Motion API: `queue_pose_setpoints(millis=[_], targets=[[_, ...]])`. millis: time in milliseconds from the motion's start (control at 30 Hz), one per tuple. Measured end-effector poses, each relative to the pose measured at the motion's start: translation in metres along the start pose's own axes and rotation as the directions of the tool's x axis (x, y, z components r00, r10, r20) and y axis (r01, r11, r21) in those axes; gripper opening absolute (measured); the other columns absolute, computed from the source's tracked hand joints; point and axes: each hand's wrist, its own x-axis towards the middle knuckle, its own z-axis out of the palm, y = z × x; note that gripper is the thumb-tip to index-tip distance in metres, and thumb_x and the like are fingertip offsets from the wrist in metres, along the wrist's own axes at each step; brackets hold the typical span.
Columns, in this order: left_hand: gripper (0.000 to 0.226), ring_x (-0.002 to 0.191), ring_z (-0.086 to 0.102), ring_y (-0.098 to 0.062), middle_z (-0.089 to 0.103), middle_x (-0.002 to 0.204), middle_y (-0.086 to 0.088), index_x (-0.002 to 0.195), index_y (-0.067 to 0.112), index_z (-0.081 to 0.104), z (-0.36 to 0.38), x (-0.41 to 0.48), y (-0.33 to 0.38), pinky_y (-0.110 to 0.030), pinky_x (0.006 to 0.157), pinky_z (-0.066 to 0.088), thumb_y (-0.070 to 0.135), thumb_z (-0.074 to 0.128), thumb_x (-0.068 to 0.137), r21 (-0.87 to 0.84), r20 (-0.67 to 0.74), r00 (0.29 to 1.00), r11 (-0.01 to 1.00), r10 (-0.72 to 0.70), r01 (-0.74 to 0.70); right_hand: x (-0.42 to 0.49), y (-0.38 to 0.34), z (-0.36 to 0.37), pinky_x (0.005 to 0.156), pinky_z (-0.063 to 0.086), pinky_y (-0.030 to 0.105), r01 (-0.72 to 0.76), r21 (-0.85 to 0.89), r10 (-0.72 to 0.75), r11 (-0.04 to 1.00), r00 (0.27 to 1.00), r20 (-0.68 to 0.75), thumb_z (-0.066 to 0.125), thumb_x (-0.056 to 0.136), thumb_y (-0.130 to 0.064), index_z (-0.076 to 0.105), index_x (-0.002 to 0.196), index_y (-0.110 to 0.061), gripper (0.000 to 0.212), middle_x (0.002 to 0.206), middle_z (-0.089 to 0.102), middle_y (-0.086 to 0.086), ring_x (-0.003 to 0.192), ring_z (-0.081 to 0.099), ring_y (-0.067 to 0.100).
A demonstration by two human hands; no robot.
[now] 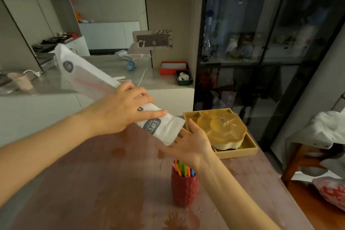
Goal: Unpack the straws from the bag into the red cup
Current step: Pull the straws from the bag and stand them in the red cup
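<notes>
— Straws [183, 169], a bright bunch of them, orange and green and blue and yellow, stand upright in the red cup [183, 187] on the tabletop [97, 177], near its right side.

— And the bag [87, 78]?

— Long, white, half see-through, with a dark printed label near its lower end. It slants up and away to the left, above the tabletop, and a thin red streak shows through it, maybe one straw, though I cannot tell.

— Who has hold of it?

— The left hand [123, 110]. Its grip wraps over the bag's middle, fingers curled over the top, thumb laid along the near side towards the label.

— The right hand [188, 144]?

— Flat and spread, fingers wide apart, pinching nothing. It sits just under the bag's lower end, fingertips hidden behind the plastic, so I cannot tell whether they touch. Its wrist passes right above the cup.

— Anything close by?

— A yellow lidded dish [222, 129] in a tray, just beyond that hand.
</notes>
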Motion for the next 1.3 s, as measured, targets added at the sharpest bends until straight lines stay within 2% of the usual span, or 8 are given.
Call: queue_pose_setpoints(millis=[200, 533, 633, 800, 900, 1000, 1100, 1300], targets=[[0.081, 0.097, 0.057, -0.029, 0.063, 0.108, -0.007, 0.136, 0.032, 0.036, -0.040, 0.034, -0.016, -0.043, 0.078, 0.044, -0.008, 0.060, 0.069, 0.185, 0.132, 0.934, 0.918, 0.331, -0.351, 0.005, 0.015, 0.002, 0.096, 0.035, 0.062, -0.195, 0.210, 0.135, 0.958, 0.954, 0.267, 0.033, 0.093, -0.051, 0.049, 0.131, 0.002, 0.067, 0.130, 0.054, 0.031, 0.110, 0.054, 0.047], [0.092, 0.091, 0.046, -0.029, 0.054, 0.114, -0.006, 0.141, 0.034, 0.001, -0.046, 0.041, -0.017, -0.040, 0.072, 0.027, 0.003, 0.057, 0.075, 0.215, 0.359, 0.898, 0.914, 0.255, -0.345, 0.005, 0.023, 0.005, 0.103, 0.037, 0.056, -0.205, 0.230, 0.130, 0.951, 0.944, 0.302, 0.043, 0.094, -0.029, 0.057, 0.124, 0.003, 0.046, 0.127, 0.057, 0.029, 0.118, 0.052, 0.045], [0.091, 0.097, 0.046, -0.028, 0.050, 0.121, -0.007, 0.142, 0.038, -0.006, -0.032, 0.029, -0.011, -0.039, 0.076, 0.025, 0.008, 0.053, 0.080, 0.178, 0.412, 0.899, 0.954, 0.151, -0.242, 0.003, 0.024, 0.005, 0.099, 0.042, 0.055, -0.163, 0.180, 0.109, 0.970, 0.955, 0.276, 0.051, 0.088, -0.023, 0.054, 0.127, 0.002, 0.046, 0.132, 0.054, 0.027, 0.122, 0.050, 0.044], [0.114, 0.107, 0.041, -0.015, 0.049, 0.123, 0.005, 0.141, 0.046, -0.001, -0.022, 0.007, -0.016, -0.032, 0.077, 0.023, 0.083, 0.056, 0.050, -0.033, 0.429, 0.878, 0.967, -0.215, 0.253, 0.002, 0.025, 0.000, 0.084, 0.054, 0.055, 0.021, 0.002, -0.021, 1.000, 0.981, 0.192, 0.049, 0.093, -0.038, 0.056, 0.122, -0.003, 0.046, 0.126, 0.058, 0.026, 0.108, 0.062, 0.044], [0.112, 0.102, 0.040, -0.010, 0.051, 0.114, 0.013, 0.140, 0.048, 0.002, -0.017, -0.006, -0.017, -0.029, 0.071, 0.018, 0.092, 0.045, 0.046, -0.136, 0.487, 0.833, 0.920, -0.261, 0.368, 0.003, 0.023, -0.001, 0.079, 0.057, 0.054, 0.040, -0.048, -0.031, 0.998, 0.982, 0.187, 0.044, 0.095, -0.044, 0.060, 0.117, -0.003, 0.049, 0.121, 0.062, 0.026, 0.104, 0.063, 0.045], [0.106, 0.098, 0.041, -0.010, 0.051, 0.110, 0.012, 0.140, 0.048, 0.009, -0.019, -0.014, -0.019, -0.029, 0.070, 0.015, 0.084, 0.056, 0.052, -0.099, 0.419, 0.871, 0.941, -0.256, 0.324, 0.000, 0.021, -0.001, 0.079, 0.056, 0.055, -0.007, -0.028, 0.012, 1.000, 0.981, 0.196, 0.045, 0.092, -0.050, 0.063, 0.112, -0.003, 0.055, 0.112, 0.067, 0.028, 0.101, 0.064, 0.047], [0.102, 0.094, 0.051, -0.021, 0.059, 0.105, 0.000, 0.140, 0.041, 0.024, -0.021, -0.019, -0.019, -0.032, 0.071, 0.021, 0.041, 0.081, 0.056, -0.046, 0.205, 0.974, 0.993, -0.098, 0.110, -0.002, 0.020, -0.002, 0.072, 0.058, 0.054, -0.041, -0.022, 0.044, 0.999, 0.980, 0.194, 0.049, 0.090, -0.051, 0.059, 0.115, -0.003, 0.055, 0.104, 0.069, 0.028, 0.096, 0.067, 0.045], [0.099, 0.108, 0.043, -0.029, 0.058, 0.117, -0.010, 0.138, 0.030, 0.034, -0.026, -0.017, -0.019, -0.041, 0.077, 0.027, -0.001, 0.070, 0.052, 0.135, 0.041, 0.979, 0.970, 0.197, -0.201, 0.003, 0.023, 0.000, 0.066, 0.059, 0.051, -0.081, 0.033, 0.076, 0.996, 0.988, 0.137, 0.054, 0.088, -0.048, 0.056, 0.122, -0.007, 0.054, 0.120, 0.064, 0.021, 0.097, 0.067, 0.044]])
